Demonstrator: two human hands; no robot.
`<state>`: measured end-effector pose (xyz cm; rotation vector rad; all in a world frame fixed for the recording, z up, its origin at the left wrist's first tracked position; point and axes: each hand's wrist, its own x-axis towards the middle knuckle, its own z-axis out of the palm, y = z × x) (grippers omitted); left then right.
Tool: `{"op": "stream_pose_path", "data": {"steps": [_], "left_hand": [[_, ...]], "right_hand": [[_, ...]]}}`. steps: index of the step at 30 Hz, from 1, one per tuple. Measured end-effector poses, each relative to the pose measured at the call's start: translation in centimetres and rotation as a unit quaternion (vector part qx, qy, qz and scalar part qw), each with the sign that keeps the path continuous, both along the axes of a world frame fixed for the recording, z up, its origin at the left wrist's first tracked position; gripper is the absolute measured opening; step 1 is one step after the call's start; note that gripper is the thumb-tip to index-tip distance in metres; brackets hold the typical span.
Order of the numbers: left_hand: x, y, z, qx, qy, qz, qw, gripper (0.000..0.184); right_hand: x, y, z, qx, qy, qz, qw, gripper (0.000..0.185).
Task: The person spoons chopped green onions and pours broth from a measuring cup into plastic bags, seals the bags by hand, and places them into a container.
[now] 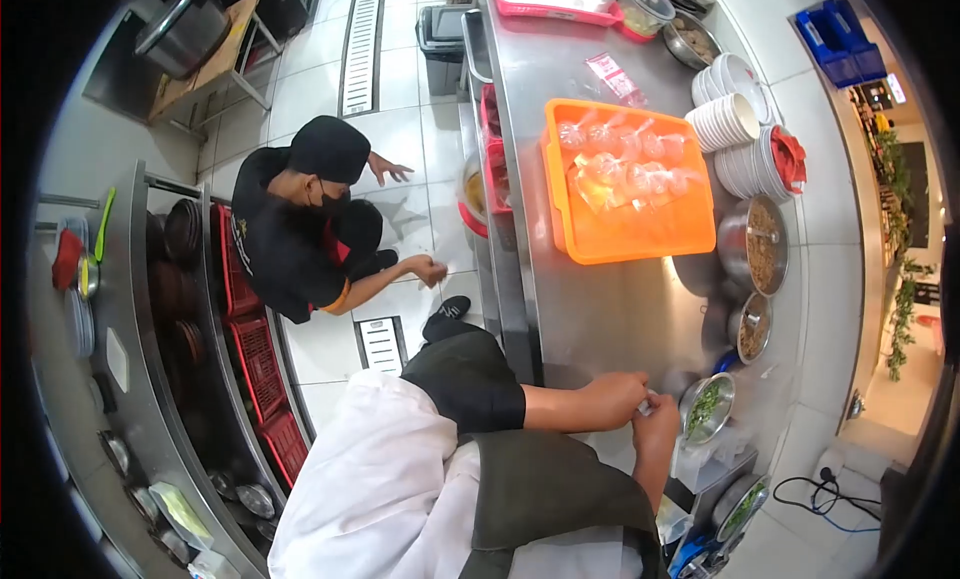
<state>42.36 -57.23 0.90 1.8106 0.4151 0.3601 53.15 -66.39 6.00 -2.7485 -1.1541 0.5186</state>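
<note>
My left hand [612,401] and my right hand [656,431] meet over the steel counter's near part, fingers closed. Between their fingertips is a small whitish thing [648,404], too little of it showing to name. Just beyond the right hand stands a steel bowl of chopped green herbs [706,407]. A smaller steel bowl of brown crumbly food [750,329] and a larger steel pot of similar food [764,247] line the wall side. Farther along the counter sits an orange plastic tub [630,241] holding several clear, knotted plastic bags.
A co-worker [300,219] in black crouches on the tiled floor to the left, hands apart from mine. Stacked bowls [745,169] and paper cups [725,122] edge the counter [600,309]. Red baskets [255,369] fill the left shelf. A black cable [825,491] lies lower right.
</note>
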Motion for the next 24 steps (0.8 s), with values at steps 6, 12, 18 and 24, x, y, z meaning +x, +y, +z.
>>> {"op": "stream_pose_path", "data": {"steps": [6, 12, 18, 24], "left_hand": [[-2.6, 1.5, 1.2, 0.003, -0.009, 0.031, 0.999, 0.016], [-5.6, 4.5, 3.1, 0.032, -0.009, 0.047, 0.998, 0.014], [-11.7, 8.9, 6.5, 0.065, 0.017, 0.134, 0.989, 0.012], [-18.1, 14.5, 7.9, 0.080, -0.003, 0.176, 0.981, 0.016]], "right_hand": [[-3.0, 1.8, 0.8, 0.044, -0.006, 0.038, 0.998, 0.036], [-5.5, 4.1, 2.9, 0.025, 0.038, 0.061, 0.997, 0.035], [-6.6, 10.0, 6.3, 0.044, 0.237, 0.170, 0.955, 0.029], [-9.2, 19.7, 11.4, 0.130, 0.362, 0.274, 0.881, 0.019]]}}
